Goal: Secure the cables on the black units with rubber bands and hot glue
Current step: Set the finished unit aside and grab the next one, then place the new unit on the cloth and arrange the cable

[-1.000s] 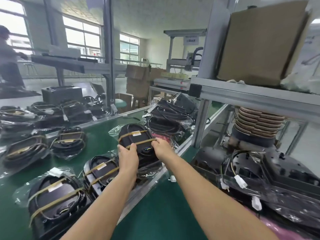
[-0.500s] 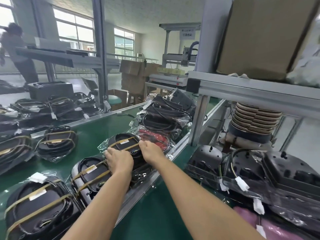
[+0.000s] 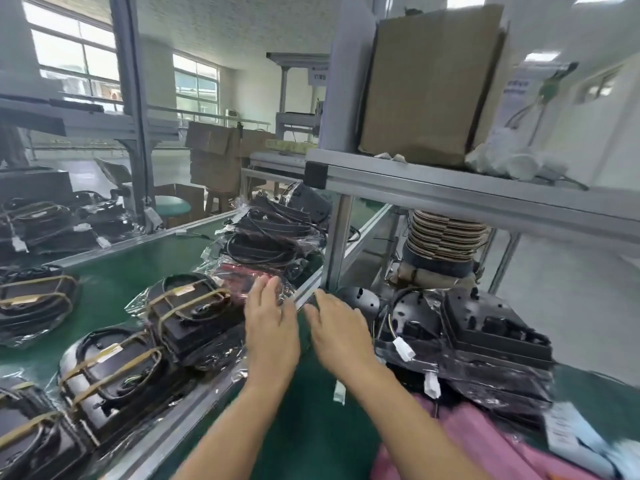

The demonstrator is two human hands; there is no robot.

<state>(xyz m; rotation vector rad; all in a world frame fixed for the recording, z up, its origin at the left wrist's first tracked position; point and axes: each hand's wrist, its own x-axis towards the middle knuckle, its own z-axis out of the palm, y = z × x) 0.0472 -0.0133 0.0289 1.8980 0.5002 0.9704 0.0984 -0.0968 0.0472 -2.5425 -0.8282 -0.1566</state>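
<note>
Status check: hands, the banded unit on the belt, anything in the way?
Left hand and right hand open, empty. Banded black unit lies on green belt, nothing touching it. Pile of unbanded units to the right, unobstructed.

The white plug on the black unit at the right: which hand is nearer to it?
Right. The right hand is just left of the white plug; the left hand is farther left.
</note>
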